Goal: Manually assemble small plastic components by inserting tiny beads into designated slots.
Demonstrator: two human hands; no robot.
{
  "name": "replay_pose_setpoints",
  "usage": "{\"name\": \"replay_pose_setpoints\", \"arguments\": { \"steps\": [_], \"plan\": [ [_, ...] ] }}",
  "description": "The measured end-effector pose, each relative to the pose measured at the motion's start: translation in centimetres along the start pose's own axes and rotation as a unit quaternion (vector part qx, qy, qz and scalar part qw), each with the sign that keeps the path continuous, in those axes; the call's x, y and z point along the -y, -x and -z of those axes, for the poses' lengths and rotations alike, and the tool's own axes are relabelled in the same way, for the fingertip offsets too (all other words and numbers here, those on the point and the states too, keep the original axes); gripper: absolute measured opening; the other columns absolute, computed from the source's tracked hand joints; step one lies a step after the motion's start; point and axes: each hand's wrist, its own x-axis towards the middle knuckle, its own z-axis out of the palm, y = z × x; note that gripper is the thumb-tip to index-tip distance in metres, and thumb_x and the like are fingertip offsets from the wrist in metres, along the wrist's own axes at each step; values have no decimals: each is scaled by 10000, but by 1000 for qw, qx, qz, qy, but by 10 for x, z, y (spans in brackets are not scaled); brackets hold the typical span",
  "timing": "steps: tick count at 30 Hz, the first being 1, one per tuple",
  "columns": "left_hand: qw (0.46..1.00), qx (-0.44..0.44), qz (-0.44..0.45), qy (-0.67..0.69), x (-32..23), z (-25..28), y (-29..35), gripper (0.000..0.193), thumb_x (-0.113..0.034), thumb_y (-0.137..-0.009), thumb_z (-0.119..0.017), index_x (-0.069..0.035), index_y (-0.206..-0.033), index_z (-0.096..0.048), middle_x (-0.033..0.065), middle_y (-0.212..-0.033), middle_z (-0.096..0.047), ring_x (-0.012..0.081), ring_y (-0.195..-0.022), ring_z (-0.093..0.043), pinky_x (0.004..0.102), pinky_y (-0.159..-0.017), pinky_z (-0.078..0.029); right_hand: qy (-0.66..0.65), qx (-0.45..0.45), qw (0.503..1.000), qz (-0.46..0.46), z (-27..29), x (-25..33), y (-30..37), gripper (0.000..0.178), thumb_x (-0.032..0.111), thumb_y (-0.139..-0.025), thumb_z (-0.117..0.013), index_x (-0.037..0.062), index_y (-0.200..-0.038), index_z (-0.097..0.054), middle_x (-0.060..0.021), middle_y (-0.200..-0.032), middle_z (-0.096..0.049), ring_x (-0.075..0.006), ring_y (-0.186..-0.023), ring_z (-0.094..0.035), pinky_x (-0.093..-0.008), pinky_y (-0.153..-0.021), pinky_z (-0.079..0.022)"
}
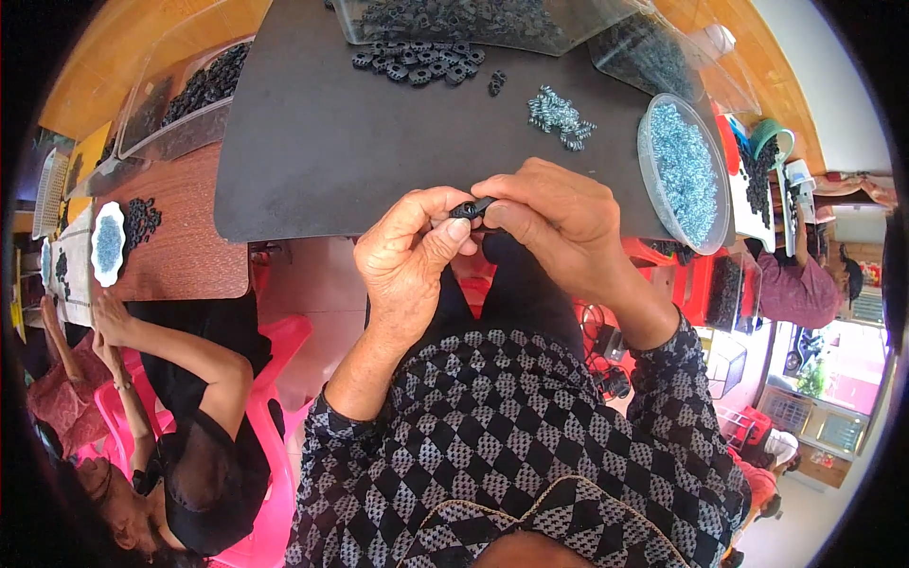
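Just over the near edge of the dark table (331, 142), both hands meet at a small black plastic piece (464, 211), possibly a cord lock. My left hand (402, 256) pinches it between thumb and fingers. My right hand (559, 222) is closed at its right end, thumb against fingers; the fingertips hide part of the piece. Beyond them lie a pile of similar black plastic parts (417, 64) and one separate black part (497, 83). Right of these is a small heap of metal springs (561, 118). A round clear tub (648, 175) full of springs stands at the right edge.
Clear bins of black parts (559, 43) line the table's far side. On the left, a co-worker (204, 454) sits at a reddish-brown table (189, 237) with a white dish (98, 251) of springs. Red stools and cables (606, 350) are at my right.
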Motion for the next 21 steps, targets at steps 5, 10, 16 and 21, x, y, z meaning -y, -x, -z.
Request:
{"name": "replay_pose_setpoints", "arguments": {
  "steps": [5, 10, 16, 21],
  "plan": [
    [1000, -5, 6, 15, 4, 2, 1, 143, -12, -858, -612, 52, -986, -614, 61, -859, -632, 97, -704, -593, 223, -659, -512, -265, -11, 930, -256, 0, 4, 5, 149, 59, -825, -639, -20, -950, -659, -58, -727, -658, -104, -555, -603, -241, -466, -470],
    [1000, -7, 10, 9, -1, 0, 2, 145, -16, -859, -613, 55, -986, -613, 64, -866, -633, 98, -709, -592, 220, -661, -511, -339, -10, 884, -321, 3, 4, 0, 171, 36, -810, -637, -17, -969, -672, -48, -729, -649, -76, -566, -568, -196, -482, -430],
    [1000, -2, 12, 6, 1, 0, 1, 151, -18, -858, -616, 54, -990, -613, 64, -877, -632, 98, -716, -592, 219, -659, -511, -352, -4, 887, -300, 0, -4, 4, 168, 43, -823, -634, -5, -980, -668, -43, -709, -651, -79, -513, -583, -204, -428, -437],
    [1000, -10, 15, 3, 4, 1, 2, 158, -13, -857, -616, 51, -1001, -614, 63, -879, -632, 98, -716, -592, 219, -657, -511, -370, -25, 879, -301, -1, -3, 2, 175, 52, -822, -639, -3, -985, -670, -30, -740, -654, -57, -614, -591, -201, -507, -458]
  ]
}}
